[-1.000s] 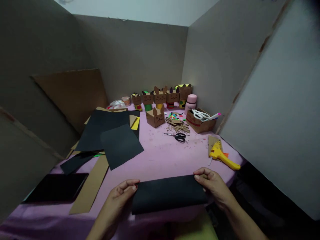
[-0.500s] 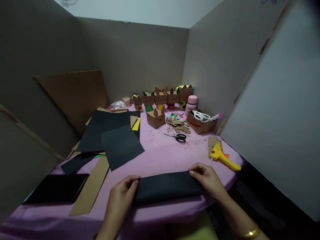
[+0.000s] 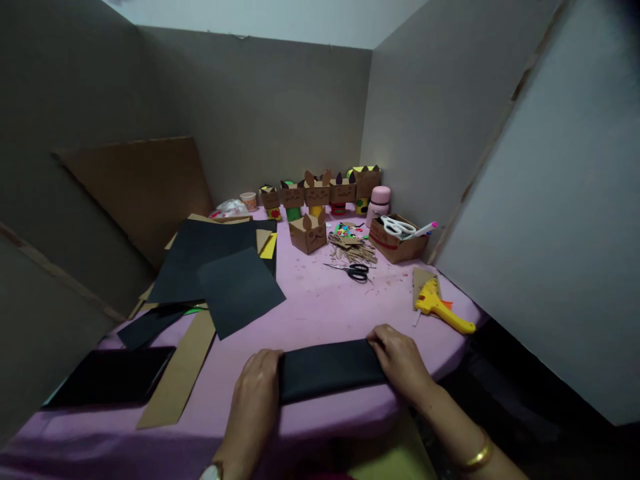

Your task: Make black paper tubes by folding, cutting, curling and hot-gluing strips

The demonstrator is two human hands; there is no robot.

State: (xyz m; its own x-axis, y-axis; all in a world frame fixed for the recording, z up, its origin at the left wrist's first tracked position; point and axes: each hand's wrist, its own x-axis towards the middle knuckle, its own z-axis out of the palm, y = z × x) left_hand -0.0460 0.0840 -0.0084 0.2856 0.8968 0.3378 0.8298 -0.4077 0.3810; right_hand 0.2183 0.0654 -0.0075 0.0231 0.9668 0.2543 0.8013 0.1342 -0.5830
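Paper (image 3: pixel 330 372), black and oblong, spans two hands at the lower middle of the frame.
We see the left hand (image 3: pixel 257 387) closed on its left end, fingers curled together over the edge, thumb out of our sight; the right hand (image 3: pixel 397 360) is clamped at the upper right corner, fingers bunched. We judge that gripping opposite ends keeps the piece level near the front edge of the purple tablecloth (image 3: pixel 310 320); whether its underside touches the cloth, we cannot tell. At the right of the frame, a yellow glue gun (image 3: pixel 440 312) lies partly over a cardboard scrap (image 3: pixel 420 280), probably so drips miss the cloth. Black scissors (image 3: pixel 357 272) lie near the middle, perhaps for easy reach.
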